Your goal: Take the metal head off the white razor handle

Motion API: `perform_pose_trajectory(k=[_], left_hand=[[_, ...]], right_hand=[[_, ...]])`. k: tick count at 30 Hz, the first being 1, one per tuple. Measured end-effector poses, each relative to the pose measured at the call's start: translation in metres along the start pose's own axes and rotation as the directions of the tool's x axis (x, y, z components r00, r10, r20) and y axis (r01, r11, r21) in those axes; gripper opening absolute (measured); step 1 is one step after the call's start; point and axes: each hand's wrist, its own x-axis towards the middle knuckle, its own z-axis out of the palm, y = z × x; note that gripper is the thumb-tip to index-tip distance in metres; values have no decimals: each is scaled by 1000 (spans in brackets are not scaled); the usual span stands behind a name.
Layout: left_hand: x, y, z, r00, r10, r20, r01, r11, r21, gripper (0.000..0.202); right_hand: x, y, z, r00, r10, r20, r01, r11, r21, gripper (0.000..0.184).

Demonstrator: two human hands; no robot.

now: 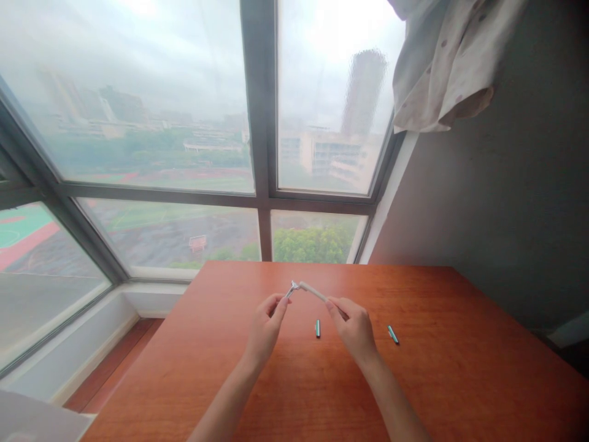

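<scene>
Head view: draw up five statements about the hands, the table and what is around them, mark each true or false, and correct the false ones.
1. The left hand holds a slim silver tool. True.
2. Only one hand is holding something. False: the right hand holds a pale stick.
3. A small teal-and-black piece lies on the table. True.
4. No other such piece is in view. False: a second piece lies to the right of the right hand.
5. A pale garment hangs at the upper right. True.
</scene>
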Motion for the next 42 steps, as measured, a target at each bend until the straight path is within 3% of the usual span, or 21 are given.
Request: perform_pose_trajectory(k=[21, 31, 42], left_hand=[[0, -5, 0, 999, 39, -21, -37, 997, 66, 30], [0, -5, 0, 1000, 21, 2, -21, 997, 77, 32], [0, -2, -1, 1000, 10, 29, -11, 999, 47, 34]], right_hand=[[0, 4, 0, 1000, -9, 17, 11, 993, -120, 42], [1, 8, 3, 999, 16, 34, -14, 998, -56, 46], [1, 4, 7, 991, 98, 88, -113, 976, 188, 48]])
